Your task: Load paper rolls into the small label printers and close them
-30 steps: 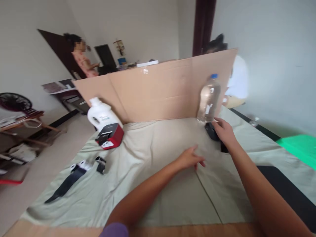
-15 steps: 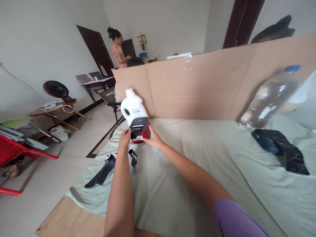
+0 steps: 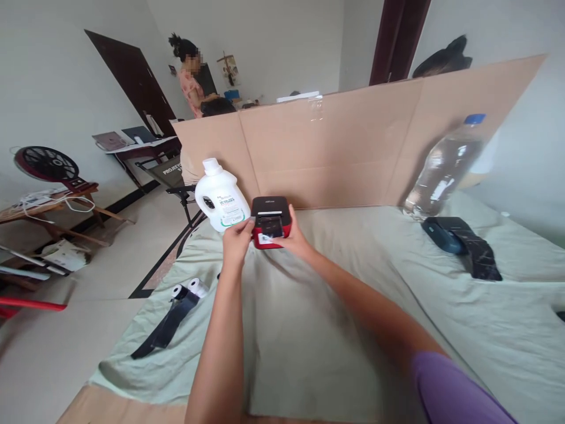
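Observation:
A red and black box-shaped device stands at the foot of the cardboard, a dark strip coming out of its front. My left hand is closed at its left front edge, thumb and fingers together. Along its right side lies my right hand, fingers wrapped round the edge and thumb at the front. A white jug leans just left of the device. Rolls with dark strips lie on the cloth further left, one partly hidden behind my left arm.
A cardboard panel runs behind the cloth. On the right are a large clear bottle with a blue cap and a dark device with a dark strip. One person stands beyond the panel; another's hair shows at right.
The red and black device has moved right, away from in front of the jug, with both hands on it, and now faces the camera more. The view has shifted.

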`<action>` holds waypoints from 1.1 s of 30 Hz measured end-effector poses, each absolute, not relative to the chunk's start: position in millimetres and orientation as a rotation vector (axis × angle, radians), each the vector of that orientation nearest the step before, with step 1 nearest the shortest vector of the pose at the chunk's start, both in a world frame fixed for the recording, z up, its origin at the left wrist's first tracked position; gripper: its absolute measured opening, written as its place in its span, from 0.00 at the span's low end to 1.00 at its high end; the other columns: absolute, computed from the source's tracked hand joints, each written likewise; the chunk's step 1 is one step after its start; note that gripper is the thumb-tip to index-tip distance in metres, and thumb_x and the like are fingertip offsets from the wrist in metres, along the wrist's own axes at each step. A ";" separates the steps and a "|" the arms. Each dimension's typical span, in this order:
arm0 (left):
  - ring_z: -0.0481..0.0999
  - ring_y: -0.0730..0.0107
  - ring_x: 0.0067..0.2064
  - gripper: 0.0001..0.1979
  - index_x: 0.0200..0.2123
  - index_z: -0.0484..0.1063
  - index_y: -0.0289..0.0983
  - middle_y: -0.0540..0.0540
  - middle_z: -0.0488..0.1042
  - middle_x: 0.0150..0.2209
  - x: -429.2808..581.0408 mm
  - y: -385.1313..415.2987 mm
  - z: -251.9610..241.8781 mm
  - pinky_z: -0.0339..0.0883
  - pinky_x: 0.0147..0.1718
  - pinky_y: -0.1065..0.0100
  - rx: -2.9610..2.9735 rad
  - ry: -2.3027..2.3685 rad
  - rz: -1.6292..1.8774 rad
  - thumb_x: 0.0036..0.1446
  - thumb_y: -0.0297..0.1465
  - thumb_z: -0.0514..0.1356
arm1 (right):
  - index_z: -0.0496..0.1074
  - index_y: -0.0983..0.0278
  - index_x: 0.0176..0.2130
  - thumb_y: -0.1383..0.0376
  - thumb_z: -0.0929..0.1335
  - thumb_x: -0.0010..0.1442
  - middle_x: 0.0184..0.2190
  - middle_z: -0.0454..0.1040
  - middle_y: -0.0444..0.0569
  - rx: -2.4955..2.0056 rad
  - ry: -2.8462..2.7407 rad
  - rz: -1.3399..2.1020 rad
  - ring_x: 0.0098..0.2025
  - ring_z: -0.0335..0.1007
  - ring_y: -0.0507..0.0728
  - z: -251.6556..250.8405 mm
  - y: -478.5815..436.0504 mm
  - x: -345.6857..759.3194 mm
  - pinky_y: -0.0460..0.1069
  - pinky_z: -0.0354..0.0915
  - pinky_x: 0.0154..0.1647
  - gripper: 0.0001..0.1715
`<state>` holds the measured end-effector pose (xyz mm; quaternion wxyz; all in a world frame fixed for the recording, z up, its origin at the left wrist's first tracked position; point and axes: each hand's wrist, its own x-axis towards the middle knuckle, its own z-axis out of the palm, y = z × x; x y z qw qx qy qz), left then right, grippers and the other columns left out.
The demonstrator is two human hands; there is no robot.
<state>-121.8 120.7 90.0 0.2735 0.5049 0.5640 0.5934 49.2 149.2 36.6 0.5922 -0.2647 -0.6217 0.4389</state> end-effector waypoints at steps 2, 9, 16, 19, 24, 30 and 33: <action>0.81 0.57 0.43 0.23 0.44 0.82 0.34 0.43 0.83 0.40 -75.2 106.3 91.7 0.76 0.45 0.58 1.441 1.354 1.530 0.54 0.46 0.65 | 0.33 0.57 0.73 0.52 0.80 0.43 0.70 0.54 0.54 -0.705 -1.493 0.865 0.71 0.52 0.66 46.9 125.7 108.8 0.63 0.51 0.71 0.78; 0.83 0.57 0.45 0.21 0.52 0.78 0.37 0.43 0.80 0.49 49.3 34.0 55.1 0.76 0.48 0.58 1.745 1.196 1.432 0.63 0.42 0.59 | 0.36 0.60 0.73 0.54 0.80 0.45 0.67 0.59 0.62 -0.991 -1.516 0.626 0.67 0.59 0.69 36.0 26.4 243.2 0.66 0.56 0.68 0.74; 0.82 0.57 0.47 0.23 0.54 0.77 0.35 0.42 0.80 0.50 56.4 7.1 29.2 0.77 0.49 0.60 1.706 1.277 1.568 0.65 0.43 0.57 | 0.37 0.64 0.72 0.53 0.79 0.45 0.67 0.60 0.62 -0.984 -1.562 0.671 0.70 0.54 0.69 15.2 10.9 244.4 0.65 0.51 0.70 0.73; 0.81 0.56 0.49 0.23 0.53 0.77 0.34 0.41 0.80 0.50 54.2 7.1 25.8 0.76 0.50 0.59 1.704 1.273 1.604 0.64 0.43 0.58 | 0.39 0.63 0.73 0.52 0.80 0.44 0.66 0.61 0.62 -1.001 -1.544 0.692 0.70 0.53 0.70 8.1 14.7 240.6 0.66 0.52 0.70 0.73; 0.81 0.57 0.48 0.22 0.51 0.78 0.34 0.39 0.80 0.49 54.9 8.5 15.5 0.77 0.47 0.60 1.642 1.259 1.633 0.64 0.43 0.59 | 0.40 0.58 0.72 0.51 0.80 0.43 0.69 0.57 0.60 -1.038 -1.580 0.647 0.70 0.52 0.71 -0.7 15.0 243.9 0.68 0.51 0.69 0.73; 0.79 0.61 0.48 0.17 0.50 0.75 0.37 0.40 0.78 0.48 51.4 10.9 16.5 0.76 0.39 0.67 1.666 1.266 1.587 0.64 0.41 0.58 | 0.40 0.56 0.72 0.53 0.79 0.45 0.68 0.58 0.58 -1.093 -1.623 0.556 0.68 0.55 0.71 -5.8 16.7 246.0 0.69 0.52 0.68 0.71; 0.77 0.62 0.50 0.14 0.46 0.75 0.39 0.41 0.76 0.48 48.9 11.8 21.1 0.74 0.36 0.69 1.767 1.233 1.565 0.65 0.39 0.56 | 0.42 0.56 0.72 0.54 0.79 0.45 0.69 0.55 0.57 -1.084 -1.640 0.536 0.69 0.54 0.70 -7.1 17.0 246.6 0.68 0.52 0.69 0.69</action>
